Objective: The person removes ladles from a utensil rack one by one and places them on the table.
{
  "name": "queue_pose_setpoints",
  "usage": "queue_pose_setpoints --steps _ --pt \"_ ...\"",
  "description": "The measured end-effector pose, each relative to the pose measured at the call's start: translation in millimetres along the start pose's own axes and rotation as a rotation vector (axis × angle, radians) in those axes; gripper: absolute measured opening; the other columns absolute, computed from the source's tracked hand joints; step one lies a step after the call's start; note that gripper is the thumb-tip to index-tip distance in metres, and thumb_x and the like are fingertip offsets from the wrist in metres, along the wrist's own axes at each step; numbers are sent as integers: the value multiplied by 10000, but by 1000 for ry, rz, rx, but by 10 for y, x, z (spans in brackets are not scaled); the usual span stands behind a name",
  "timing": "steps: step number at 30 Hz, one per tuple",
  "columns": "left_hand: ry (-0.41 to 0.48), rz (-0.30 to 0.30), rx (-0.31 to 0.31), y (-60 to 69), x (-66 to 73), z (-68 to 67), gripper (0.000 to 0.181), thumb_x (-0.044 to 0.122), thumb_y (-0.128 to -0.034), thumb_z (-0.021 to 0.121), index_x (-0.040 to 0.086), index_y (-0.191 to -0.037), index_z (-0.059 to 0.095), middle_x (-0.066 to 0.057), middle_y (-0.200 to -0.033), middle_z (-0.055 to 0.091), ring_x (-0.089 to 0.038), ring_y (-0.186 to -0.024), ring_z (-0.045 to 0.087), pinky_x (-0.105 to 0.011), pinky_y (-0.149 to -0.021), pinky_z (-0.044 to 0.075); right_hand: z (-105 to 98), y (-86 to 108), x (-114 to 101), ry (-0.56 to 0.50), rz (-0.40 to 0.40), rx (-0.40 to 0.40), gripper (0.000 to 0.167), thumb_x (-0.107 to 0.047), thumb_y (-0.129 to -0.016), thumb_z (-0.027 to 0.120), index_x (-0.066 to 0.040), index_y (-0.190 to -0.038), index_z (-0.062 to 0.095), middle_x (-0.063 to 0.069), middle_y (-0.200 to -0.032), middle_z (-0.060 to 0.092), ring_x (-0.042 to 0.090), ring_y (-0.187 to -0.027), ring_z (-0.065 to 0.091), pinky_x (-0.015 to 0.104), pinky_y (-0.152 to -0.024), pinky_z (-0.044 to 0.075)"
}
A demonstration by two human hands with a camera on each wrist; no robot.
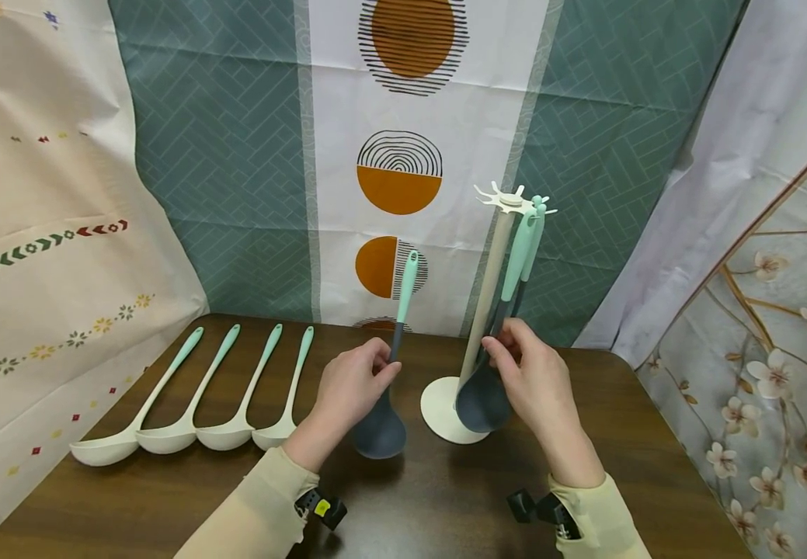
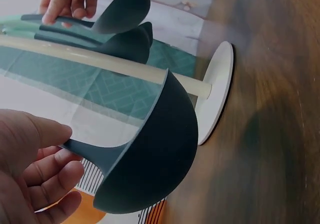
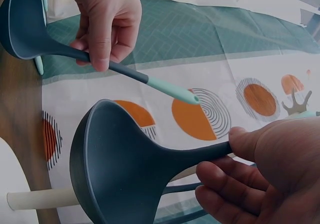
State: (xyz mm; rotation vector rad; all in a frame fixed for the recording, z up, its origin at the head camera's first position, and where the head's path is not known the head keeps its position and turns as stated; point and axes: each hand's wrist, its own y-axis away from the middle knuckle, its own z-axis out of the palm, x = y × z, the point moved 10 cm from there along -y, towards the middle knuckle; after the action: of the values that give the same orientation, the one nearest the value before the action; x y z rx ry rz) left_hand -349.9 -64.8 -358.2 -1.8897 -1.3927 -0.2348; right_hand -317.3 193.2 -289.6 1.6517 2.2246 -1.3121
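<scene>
My left hand (image 1: 350, 380) pinches the dark grey shaft of a ladle (image 1: 380, 433), its mint handle pointing up and its bowl down, above the table and left of a cream utensil stand (image 1: 490, 287). My right hand (image 1: 532, 369) pinches the shaft of another dark ladle (image 3: 120, 159) close to the stand's pole. That ladle's mint handle reaches up to the stand's hooked top (image 1: 511, 200); whether its hole is on a hook, I cannot tell. Behind it, more dark ladles (image 2: 127, 46) with mint handles hang on the stand, partly hidden.
Several white ladles (image 1: 224, 439) with mint handles lie in a row on the left of the brown wooden table (image 1: 403, 512). The stand's round white base (image 1: 438, 407) rests on the table. Patterned cloth (image 1: 235, 155) hangs behind the table and along both sides.
</scene>
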Motion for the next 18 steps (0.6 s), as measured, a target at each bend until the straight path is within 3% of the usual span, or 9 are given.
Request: queue_pose_setpoints --steps 18 --pt "-111 -81 -45 -35 -248 -23 181 266 -995 858 141 -991 727 69 -784 731 -120 -618 597 -336 -560 472 6 -7 -5 2 -4 1 159 -206 -1073 761 -143 -1023 624 5 -821 722 202 -789 712 439 -708 514"
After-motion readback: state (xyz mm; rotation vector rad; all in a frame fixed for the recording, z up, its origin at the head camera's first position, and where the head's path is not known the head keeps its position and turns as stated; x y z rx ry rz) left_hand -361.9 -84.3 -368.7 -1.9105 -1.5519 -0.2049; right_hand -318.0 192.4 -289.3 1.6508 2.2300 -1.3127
